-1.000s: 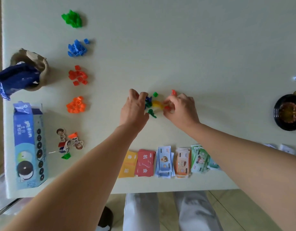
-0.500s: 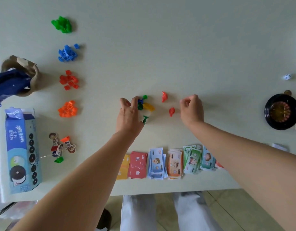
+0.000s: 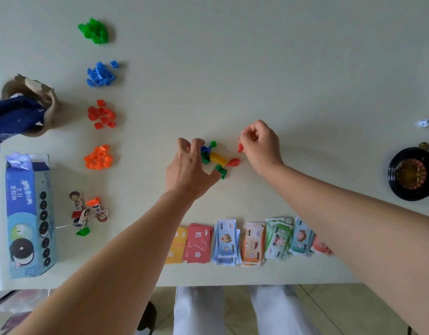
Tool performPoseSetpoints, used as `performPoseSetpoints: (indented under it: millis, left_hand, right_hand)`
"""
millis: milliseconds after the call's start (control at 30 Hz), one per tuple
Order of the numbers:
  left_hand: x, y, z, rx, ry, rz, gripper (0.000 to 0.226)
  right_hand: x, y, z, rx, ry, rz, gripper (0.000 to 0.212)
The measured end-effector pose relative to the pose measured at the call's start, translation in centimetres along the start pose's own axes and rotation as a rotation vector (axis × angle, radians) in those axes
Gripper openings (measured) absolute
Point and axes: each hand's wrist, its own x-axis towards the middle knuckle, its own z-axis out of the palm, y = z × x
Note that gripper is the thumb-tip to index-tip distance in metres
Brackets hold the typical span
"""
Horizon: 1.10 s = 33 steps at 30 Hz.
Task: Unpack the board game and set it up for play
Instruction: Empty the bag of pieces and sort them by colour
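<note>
A small cluster of plastic pieces lies mid-table: a yellow piece (image 3: 218, 158), a red piece (image 3: 233, 162), a blue piece (image 3: 205, 149) and green pieces (image 3: 213, 143). My left hand (image 3: 189, 170) hovers over the cluster's left side with fingers spread, its thumb touching a green piece (image 3: 221, 170). Just right of the cluster, my right hand (image 3: 260, 143) pinches another red piece (image 3: 240, 147) in curled fingers. Sorted piles of green houses (image 3: 94, 31), blue houses (image 3: 100, 73), red houses (image 3: 101, 114) and orange houses (image 3: 98, 157) line the left.
Cardboard character standees (image 3: 88, 211) lie front left. Cards (image 3: 197, 243) and play money (image 3: 252, 245) run in a row along the table's front edge. A white die (image 3: 423, 122) and a black dish (image 3: 412, 174) are at right. A blue carton (image 3: 27, 213) and paper bag (image 3: 39, 93) sit at left.
My right hand moved left, back toward the cluster, and now pinches one of the two red pieces that lay on the table. My left hand stayed over the cluster.
</note>
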Motion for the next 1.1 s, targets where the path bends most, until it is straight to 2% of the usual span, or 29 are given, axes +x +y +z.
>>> performPoseSetpoints:
  millis: [100, 167, 233, 300, 433, 533, 633, 733, 833, 967, 1100]
  left_hand:
    - [0.1, -0.4, 0.0, 0.007, 0.011, -0.012, 0.058]
    - [0.1, -0.9, -0.2, 0.004, 0.017, -0.005, 0.054]
    - [0.2, -1.6, -0.4, 0.011, 0.032, 0.008, 0.053]
    - [0.2, -2.1, -0.5, 0.006, 0.049, 0.014, 0.051]
    - [0.5, -2.3, -0.7, -0.04, 0.089, 0.033, 0.044]
    - [0.9, -1.9, -0.9, -0.139, 0.128, 0.033, 0.029]
    - [1.6, -1.0, -1.3, -0.481, 0.151, -0.098, 0.018]
    - [1.5, -0.4, -2.2, -0.81, 0.045, -0.194, 0.019]
    - [0.9, -0.9, -3.1, -0.952, 0.007, -0.275, 0.019]
    - [-0.5, -3.2, -3.7, -1.014, 0.019, -0.337, 0.006]
    - [-2.3, -6.4, -4.1, -1.055, 0.116, -0.389, 0.018]
  right_hand:
    - [0.8, -1.1, 0.8, -0.089, -0.143, -0.071, 0.013]
    - [1.0, -1.5, 1.4, -0.265, -0.234, -0.2, 0.012]
    - [1.0, -1.8, 1.9, -0.484, -0.3, -0.354, 0.021]
    - [1.0, -1.7, 2.3, -0.62, -0.307, -0.449, 0.028]
    - [1.1, -1.7, 2.9, -0.745, -0.29, -0.477, 0.015]
    - [1.2, -1.8, 2.7, -0.683, -0.258, -0.461, 0.017]
    - [1.2, -2.2, 2.3, -0.481, -0.282, -0.487, 0.017]
    - [0.8, -3.0, 2.2, -0.353, -0.363, -0.534, 0.015]
    - [0.3, -3.6, 2.6, -0.278, -0.406, -0.494, 0.014]
    - [-1.5, -4.7, 3.8, -0.263, -0.539, -0.393, 0.02]
    - [-3.4, -5.4, 6.0, -0.201, -0.511, -0.275, 0.025]
